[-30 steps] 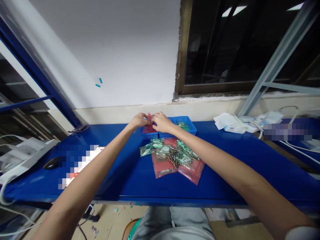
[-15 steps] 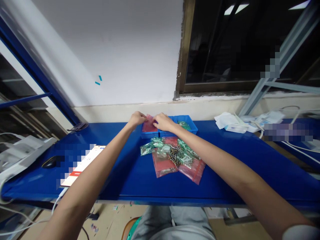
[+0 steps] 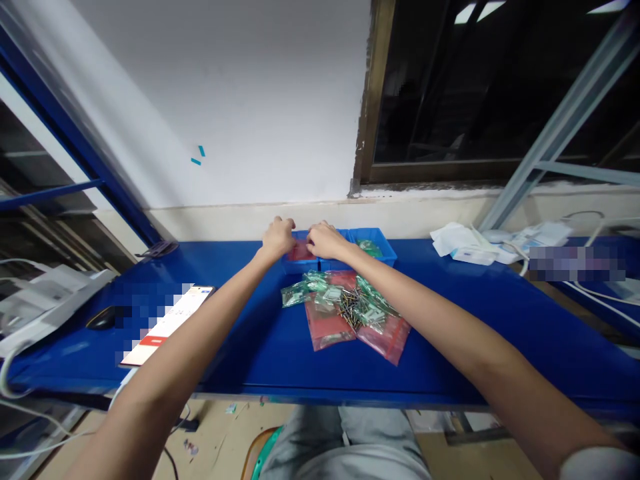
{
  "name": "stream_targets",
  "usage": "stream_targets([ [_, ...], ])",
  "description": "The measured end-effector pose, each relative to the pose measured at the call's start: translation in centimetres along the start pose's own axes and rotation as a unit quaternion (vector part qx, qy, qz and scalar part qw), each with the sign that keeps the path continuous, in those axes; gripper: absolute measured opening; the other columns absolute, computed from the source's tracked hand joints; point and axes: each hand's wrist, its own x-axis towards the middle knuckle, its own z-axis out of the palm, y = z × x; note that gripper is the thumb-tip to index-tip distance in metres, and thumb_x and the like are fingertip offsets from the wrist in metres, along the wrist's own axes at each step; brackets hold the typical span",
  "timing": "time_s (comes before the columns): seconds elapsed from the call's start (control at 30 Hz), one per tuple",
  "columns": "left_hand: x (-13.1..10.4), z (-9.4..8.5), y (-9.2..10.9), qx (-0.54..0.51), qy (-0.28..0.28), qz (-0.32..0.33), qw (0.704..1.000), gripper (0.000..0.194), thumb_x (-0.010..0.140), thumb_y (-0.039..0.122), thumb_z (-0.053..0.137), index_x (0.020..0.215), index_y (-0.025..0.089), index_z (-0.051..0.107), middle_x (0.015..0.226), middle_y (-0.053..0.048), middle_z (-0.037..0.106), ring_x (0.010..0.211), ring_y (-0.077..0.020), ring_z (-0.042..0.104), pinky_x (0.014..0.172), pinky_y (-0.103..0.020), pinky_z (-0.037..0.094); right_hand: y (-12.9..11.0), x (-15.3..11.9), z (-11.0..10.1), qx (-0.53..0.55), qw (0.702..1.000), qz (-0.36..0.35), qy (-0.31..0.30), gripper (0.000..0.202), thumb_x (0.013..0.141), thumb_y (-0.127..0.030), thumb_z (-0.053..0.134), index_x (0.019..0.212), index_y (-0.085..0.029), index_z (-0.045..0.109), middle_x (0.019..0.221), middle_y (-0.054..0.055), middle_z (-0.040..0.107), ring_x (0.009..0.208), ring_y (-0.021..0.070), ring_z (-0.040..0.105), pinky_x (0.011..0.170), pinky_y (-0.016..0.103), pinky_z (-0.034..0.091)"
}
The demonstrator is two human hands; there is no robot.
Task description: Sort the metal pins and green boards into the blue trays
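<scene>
A red plastic bag [image 3: 301,252] lies low in the leftmost of several small blue bins [image 3: 303,267] standing together by the wall. My left hand [image 3: 279,237] is over that bin's left rim, thumb and fingers bent and apart. Opposite it, my right hand [image 3: 326,241] has its fingertips down at the bag's right side, seemingly pinching it; the middle bin is partly hidden beneath. Nearer me is a pile of loose screws [image 3: 353,308] on red bags [image 3: 329,327], with small green-tinted bags of hardware [image 3: 317,283] around it. The right bin holds a green bag [image 3: 369,248].
A lit phone [image 3: 175,323] and a black mouse [image 3: 101,319] are on the blue table [image 3: 270,363] at the left, with a white cable. White packets [image 3: 465,245] lie at the right by a grey metal post [image 3: 550,127].
The red bag has gone from standing up between both hands to lying lower in the left bin. My left hand has moved slightly away from it; my right hand stays nearly in place.
</scene>
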Motion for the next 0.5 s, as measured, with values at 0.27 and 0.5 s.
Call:
stream_targets([
  [0.27,-1.0,0.1,1.0,0.097,-0.028,0.037,0.994,0.018,0.081,0.019,0.065,0.093,0.019,0.077,0.111,-0.015,0.063,0.112,-0.0304,0.058,0.093,-0.035,0.049,0.0,0.6,-0.2,-0.022,0.999,-0.007,-0.034,0.015,0.082,-0.021,0.062,0.088,-0.011,0.072,0.107,0.02,0.062,0.106,0.0344,0.051,0.088,0.045,0.041],
  [0.5,-10.9,-4.2,2.7,0.012,0.012,0.092,0.996,0.034,0.09,0.031,0.057,0.12,0.019,0.068,0.099,-0.012,0.068,0.089,-0.0236,0.064,0.083,-0.035,0.051,-0.7,-5.1,-2.5,-0.01,0.991,-0.065,0.118,0.025,0.096,-0.021,0.045,0.099,-0.013,0.069,0.103,0.014,0.057,0.105,0.0275,0.047,0.09,0.04,0.04],
])
